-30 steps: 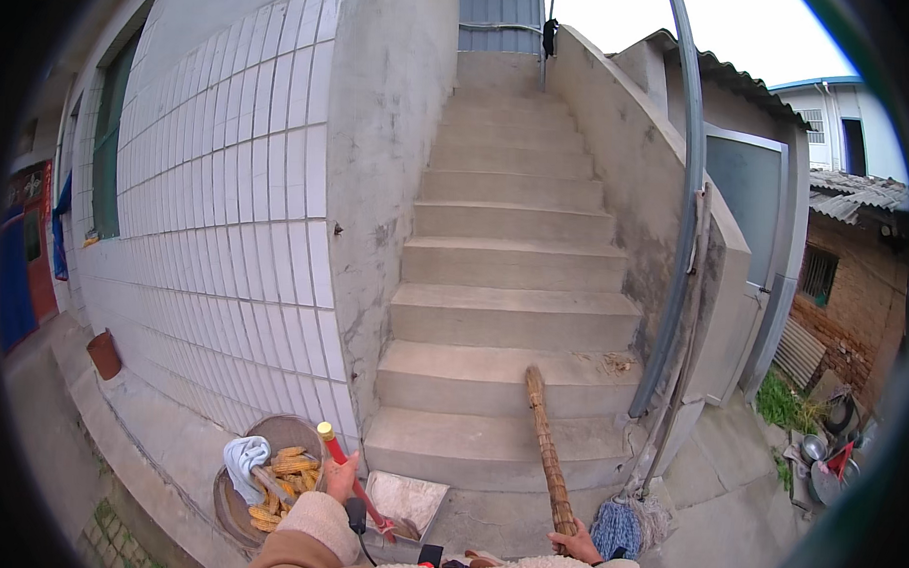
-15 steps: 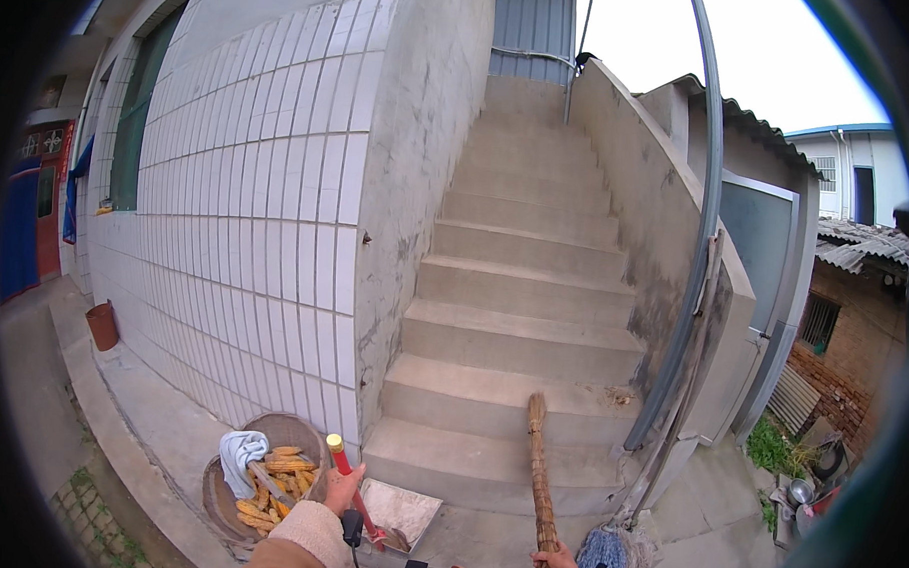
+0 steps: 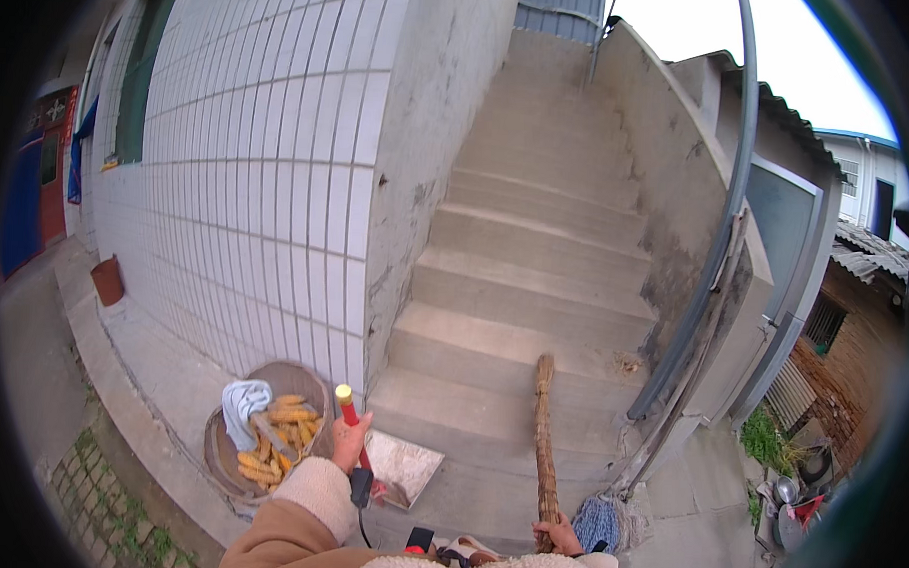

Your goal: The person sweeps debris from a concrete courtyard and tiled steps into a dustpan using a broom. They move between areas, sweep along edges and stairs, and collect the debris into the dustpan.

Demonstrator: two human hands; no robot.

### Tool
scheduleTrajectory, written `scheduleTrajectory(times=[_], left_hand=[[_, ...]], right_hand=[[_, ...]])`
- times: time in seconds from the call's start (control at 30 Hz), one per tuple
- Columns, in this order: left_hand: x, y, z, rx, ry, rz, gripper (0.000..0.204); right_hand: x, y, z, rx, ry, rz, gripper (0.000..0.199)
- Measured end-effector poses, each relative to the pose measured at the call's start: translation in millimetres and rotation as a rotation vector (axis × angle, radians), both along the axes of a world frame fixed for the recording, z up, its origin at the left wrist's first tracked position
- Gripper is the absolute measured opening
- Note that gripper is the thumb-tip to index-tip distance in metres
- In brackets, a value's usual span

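Observation:
Red with a yellow cap, the upright pole (image 3: 347, 407) of a dustpan is in my left hand (image 3: 348, 442), fingers closed around it. Its pale, metal-looking pan (image 3: 408, 468) lies on the ground at the foot of the stairs, with some dirt in it. My right hand (image 3: 563, 537) grips a bound straw broom (image 3: 544, 447). The broom's slim end points up over the lowest steps; what lies below the hand is mostly hidden. A small heap of debris (image 3: 627, 367) sits on a low step near the right wall.
Concrete stairs (image 3: 530, 277) rise ahead between walls. A basket (image 3: 321, 380) of corn cobs with a light blue cloth (image 3: 242, 409) stands at left. On the right are a leaning grey pole (image 3: 732, 209) and a blue-white mop head (image 3: 598, 522). A brown bucket (image 3: 107, 282) stands farther left.
The view has tilted down and shifted, so the stairs sit higher and more of my sleeves shows. Both hands keep their hold on the dustpan and broom.

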State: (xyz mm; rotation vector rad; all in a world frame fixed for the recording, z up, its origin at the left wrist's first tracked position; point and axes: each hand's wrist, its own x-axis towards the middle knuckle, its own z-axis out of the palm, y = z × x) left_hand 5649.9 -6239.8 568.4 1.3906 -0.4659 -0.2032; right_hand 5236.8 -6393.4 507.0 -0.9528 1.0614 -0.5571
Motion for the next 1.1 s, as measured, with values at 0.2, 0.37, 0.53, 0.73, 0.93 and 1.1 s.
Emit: scheduleTrajectory(times=[0.2,0.37,0.53,0.73,0.93,1.1], left_hand=[[12,-10,-25,-0.018,-0.148,0.062,0.023],[12,12,-54,-0.05,-0.154,0.022,0.017],[-4,33,-63,0.019,-0.077,0.041,0.016],[-27,48,-57,0.038,-0.021,0.06,0.018],[-50,56,-40,0.115,0.053,0.079,0.024],[-71,53,-24,0.139,0.072,0.057,0.027]], right_hand=[[18,1,-24,-0.018,-0.083,0.035,0.033],[21,23,-51,0.06,-0.202,0.111,0.033],[11,25,-65,0.248,-0.144,0.113,0.03],[1,13,-73,0.458,-0.187,0.248,0.026],[2,7,-62,0.532,-0.121,0.225,0.019],[-6,5,-51,0.521,-0.081,0.133,0.014]])
